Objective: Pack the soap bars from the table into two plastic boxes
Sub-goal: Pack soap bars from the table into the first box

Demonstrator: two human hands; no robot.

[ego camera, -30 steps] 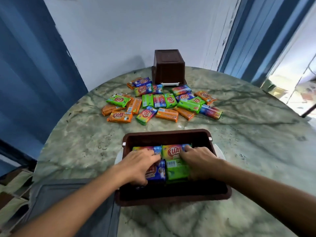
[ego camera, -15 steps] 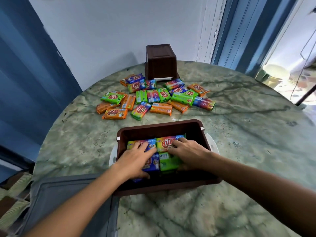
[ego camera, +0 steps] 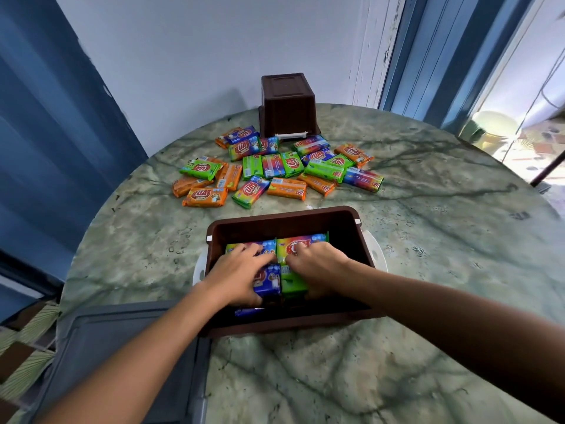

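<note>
At the far left is a blue curtain, and below it a grey lid lies at the near edge of the round marble table.

Next comes the left hand. It is inside the open brown plastic box, resting on a rainbow soap bar and a blue soap bar. Its fingers look bent over the bars, but I cannot tell if it grips them or only presses down.

Just beside it, the right hand lies on another rainbow bar and a green soap bar. I cannot tell its hold either.

To do this step well, I think both hands should push the bars flat and snug, side by side, so more can fit in the dark space at the near end. Pushing too hard could tip a bar up.

Further back, the loose soap bars wait in a heap, and behind them the second brown box stands upside down. At the far right is a bright doorway.
</note>
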